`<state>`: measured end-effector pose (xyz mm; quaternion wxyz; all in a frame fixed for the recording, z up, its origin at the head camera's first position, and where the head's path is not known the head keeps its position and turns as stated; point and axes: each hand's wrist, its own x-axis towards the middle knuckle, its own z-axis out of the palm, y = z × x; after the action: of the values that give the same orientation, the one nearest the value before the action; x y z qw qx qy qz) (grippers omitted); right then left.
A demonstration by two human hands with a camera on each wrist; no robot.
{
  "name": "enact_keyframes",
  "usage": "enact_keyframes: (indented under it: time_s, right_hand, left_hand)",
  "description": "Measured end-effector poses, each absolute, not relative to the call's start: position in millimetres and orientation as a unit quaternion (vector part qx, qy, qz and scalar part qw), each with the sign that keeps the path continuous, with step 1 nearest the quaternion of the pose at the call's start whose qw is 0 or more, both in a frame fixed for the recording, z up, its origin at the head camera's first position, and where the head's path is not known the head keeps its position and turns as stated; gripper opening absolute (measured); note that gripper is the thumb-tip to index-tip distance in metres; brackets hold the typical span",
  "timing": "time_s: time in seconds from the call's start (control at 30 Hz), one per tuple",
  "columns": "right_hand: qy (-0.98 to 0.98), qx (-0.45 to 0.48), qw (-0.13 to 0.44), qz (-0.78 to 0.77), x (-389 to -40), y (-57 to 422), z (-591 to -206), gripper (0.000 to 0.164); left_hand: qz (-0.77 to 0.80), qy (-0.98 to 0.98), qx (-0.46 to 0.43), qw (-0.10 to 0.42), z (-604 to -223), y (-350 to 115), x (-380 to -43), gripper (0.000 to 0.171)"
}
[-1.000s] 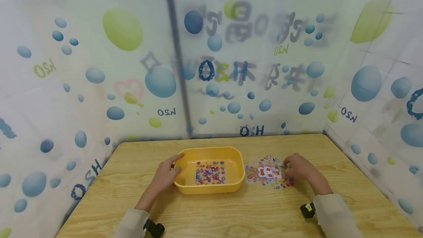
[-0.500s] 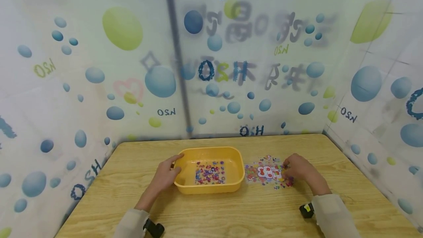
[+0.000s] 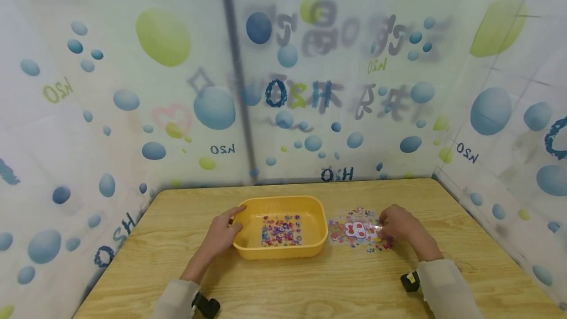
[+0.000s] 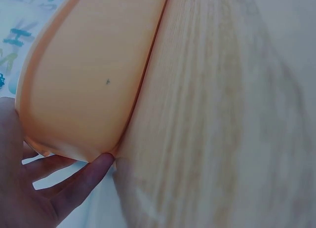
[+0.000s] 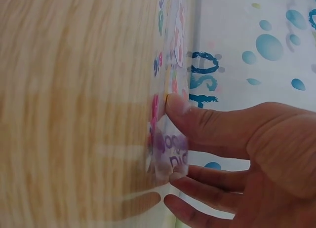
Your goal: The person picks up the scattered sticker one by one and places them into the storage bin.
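A shallow yellow plastic basin [image 3: 314, 248] stands on the table, with a patch of small multicoloured pieces [image 3: 281, 231] on its floor. My left hand [image 3: 221, 233] holds the basin's left end; in the left wrist view its fingertips [image 4: 104, 161] touch the outer wall. Right of the basin lies a clear plastic bag [image 3: 356, 231] printed with a white cartoon face and colourful patterns. My right hand [image 3: 400, 225] pinches the bag's right end. In the right wrist view the thumb [image 5: 180, 107] lies on top of the clear film, with other fingers at its edge. The bag's contents are unclear.
Both hands work over a wood-grain table [image 3: 301, 289]. A pale curtain [image 3: 332, 63] with blue and green spots hangs behind the table and along both sides. Each wrist wears a small black camera, such as the right wrist camera [image 3: 410, 282].
The head view has tilted very slightly. Both hands, the basin and the bag stay where they were.
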<state>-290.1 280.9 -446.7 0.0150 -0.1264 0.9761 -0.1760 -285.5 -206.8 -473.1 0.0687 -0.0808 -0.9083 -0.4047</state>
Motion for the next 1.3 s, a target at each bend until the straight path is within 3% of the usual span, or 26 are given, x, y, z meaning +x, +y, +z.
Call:
enact_keyframes:
  time_s: [0.6, 1.03, 1.3]
  right_hand:
    - [0.973, -0.124, 0.012, -0.192, -288.6, 276.6, -446.7, 0.028]
    - [0.970, -0.098, 0.032, -0.221, -291.9, 280.7, -449.0, 0.045]
    - [0.949, -0.059, 0.065, -0.301, -289.3, 281.9, -452.7, 0.028]
  left_hand:
    - [-0.405, -0.908, -0.078, 0.070, -472.8, -208.0, -286.7, 0.052]
    - [-0.408, -0.907, -0.082, 0.071, -473.7, -208.0, -287.9, 0.052]
    - [-0.407, -0.907, -0.080, 0.070, -473.4, -206.8, -286.1, 0.052]
